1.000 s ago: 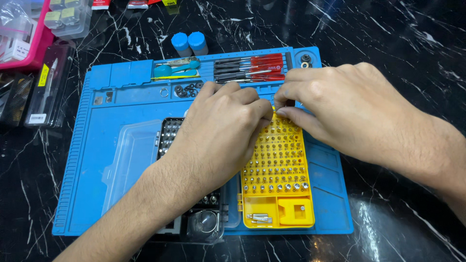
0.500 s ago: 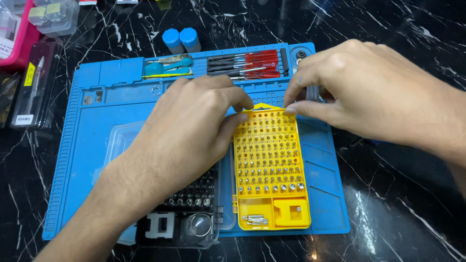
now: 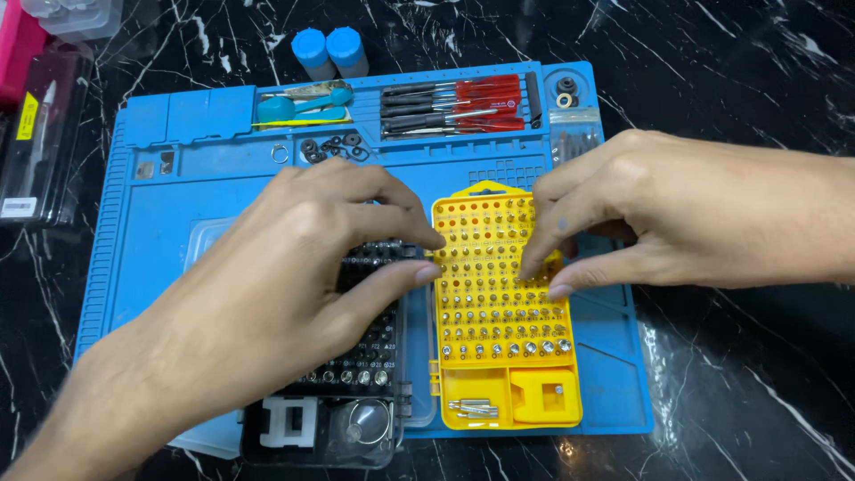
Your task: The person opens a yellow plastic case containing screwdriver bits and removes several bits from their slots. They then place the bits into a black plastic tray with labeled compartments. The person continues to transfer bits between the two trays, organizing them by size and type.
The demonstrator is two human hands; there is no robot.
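two hands (image 3: 267,267), two blue caps (image 3: 328,49), one yellow tray (image 3: 499,356)

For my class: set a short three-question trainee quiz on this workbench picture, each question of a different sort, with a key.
1. True or false: the yellow bit tray lies on the blue mat.
2. Which hand touches the tray's right edge? A) left hand B) right hand
3. Fill in: the screwdrivers at the mat's top have ____ handles.

Key: 1 true; 2 B; 3 red.
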